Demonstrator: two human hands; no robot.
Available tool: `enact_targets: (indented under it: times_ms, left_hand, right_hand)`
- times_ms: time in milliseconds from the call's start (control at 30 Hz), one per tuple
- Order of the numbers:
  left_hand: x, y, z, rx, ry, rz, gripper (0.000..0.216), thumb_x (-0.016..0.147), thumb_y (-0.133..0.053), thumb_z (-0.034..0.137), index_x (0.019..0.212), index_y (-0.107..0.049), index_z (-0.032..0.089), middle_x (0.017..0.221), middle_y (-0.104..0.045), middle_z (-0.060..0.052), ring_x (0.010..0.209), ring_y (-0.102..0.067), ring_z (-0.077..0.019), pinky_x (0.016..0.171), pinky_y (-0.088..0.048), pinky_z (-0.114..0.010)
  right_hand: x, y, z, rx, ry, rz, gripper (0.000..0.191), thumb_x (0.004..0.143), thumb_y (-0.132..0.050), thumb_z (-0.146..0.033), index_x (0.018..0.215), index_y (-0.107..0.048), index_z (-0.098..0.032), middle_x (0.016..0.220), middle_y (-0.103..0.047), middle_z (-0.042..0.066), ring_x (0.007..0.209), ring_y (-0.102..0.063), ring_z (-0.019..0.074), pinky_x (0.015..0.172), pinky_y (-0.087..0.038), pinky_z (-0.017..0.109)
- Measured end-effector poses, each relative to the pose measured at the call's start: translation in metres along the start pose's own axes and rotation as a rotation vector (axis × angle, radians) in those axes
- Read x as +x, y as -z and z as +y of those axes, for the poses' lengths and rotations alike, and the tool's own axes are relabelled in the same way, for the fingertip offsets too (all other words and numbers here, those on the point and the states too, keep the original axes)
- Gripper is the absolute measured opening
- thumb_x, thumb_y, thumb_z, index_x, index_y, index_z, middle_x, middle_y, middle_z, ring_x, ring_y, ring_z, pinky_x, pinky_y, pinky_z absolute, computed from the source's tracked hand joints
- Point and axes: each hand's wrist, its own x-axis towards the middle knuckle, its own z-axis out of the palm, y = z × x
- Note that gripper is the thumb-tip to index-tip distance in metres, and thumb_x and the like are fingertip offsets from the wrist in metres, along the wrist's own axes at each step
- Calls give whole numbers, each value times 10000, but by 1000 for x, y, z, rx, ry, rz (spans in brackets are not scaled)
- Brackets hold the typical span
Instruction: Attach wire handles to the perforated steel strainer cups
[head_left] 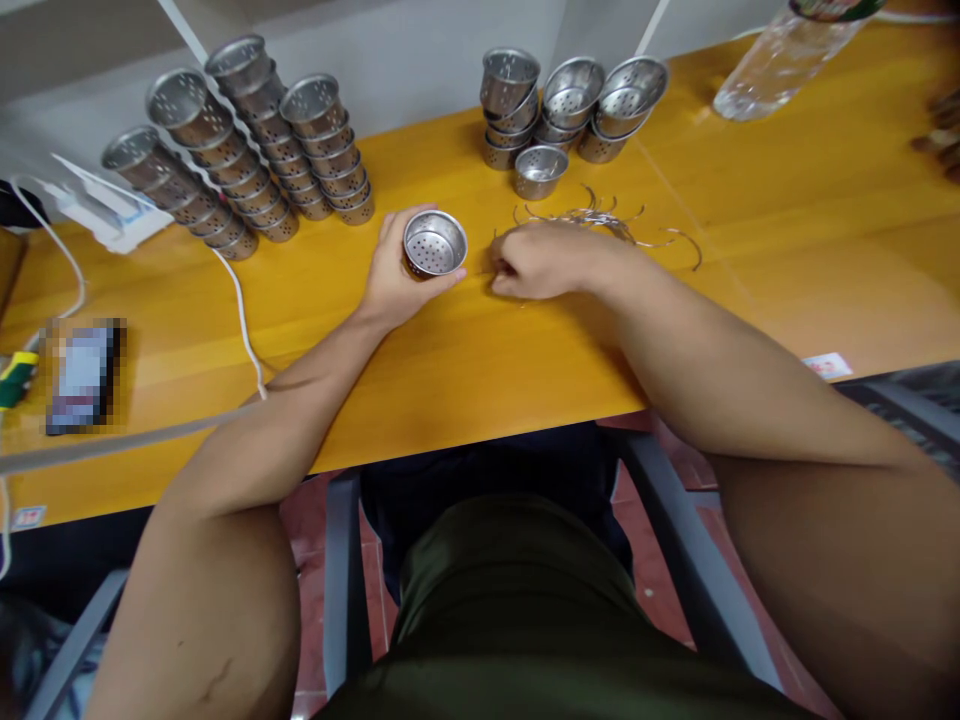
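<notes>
Cup (435,243), perforated, in left hand (391,282)

The cup (435,243) is gleaming silver-grey with small dark holes dotting its floor, the stacks (247,150) are showing the same dull silver and dotted pattern, and the wires (600,215) are glinting a paler silver. The table (750,250) is glowing honey-orange with faint streaks of grain. The cable (240,310) and the power strip (112,215) are showing white, and a sticker (827,366) is showing white with red print. The shorts (510,600) are showing olive green, the shirt (487,470) is looking near-black navy, and the floor (675,590) is showing brick red, with the chair frame (341,580) showing grey.
</notes>
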Motion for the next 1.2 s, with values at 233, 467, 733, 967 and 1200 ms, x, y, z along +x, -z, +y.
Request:
enact_targets:
  times_ms: [233,467,733,967,1200]
  left_hand:
    - [-1,2,5,-18,25,-18,1039,894,-1113,939,1620,-666,345,1619,-746,-135,1634,-750,-457,1524,-589,-719]
    - [-4,-5,-6,-66,-23,-37,1223,929,-1032,1005,1826,-468,396,1781,-669,-154,1719,-730,-459,1534,-595,-657]
    - [-5,-10,-13,-57,-1,2,1060,1026,-1007,892,1797,-486,384,1728,-650,-146,1713,-714,-441,1525,-598,-665]
    - [-2,-1,10,-14,-2,-8,1001,889,-1153,876,1622,-695,370,1597,-696,-114,1604,-741,-461,1501,-606,-754]
    - [-8,-6,12,-56,5,-33,1067,919,-1080,971,1665,-604,374,1616,-734,-106,1572,-805,-427,1436,-677,-690]
  right_hand:
    - [-2,-8,24,746,180,167,293,973,-784,-300,1253,-701,-275,1124,-906,123,945,-778,292,892,-622,453]
    - [5,-13,21,898,153,295,425,889,-831,-552,1211,-721,-297,1162,-878,150,826,-742,266,822,-640,476]
    - [-1,-3,10,951,83,491,418,987,-805,-697,1133,-709,-318,950,-759,67,758,-615,234,783,-578,458]
    - [-8,-7,-12,794,102,515,465,1194,-703,-640,1396,-879,-260,1147,-857,167,946,-786,359,930,-676,546]
    - [-9,-3,-35,531,-22,405,574,1311,-554,-700,1650,-847,-341,1230,-873,145,1191,-819,426,1077,-723,571]
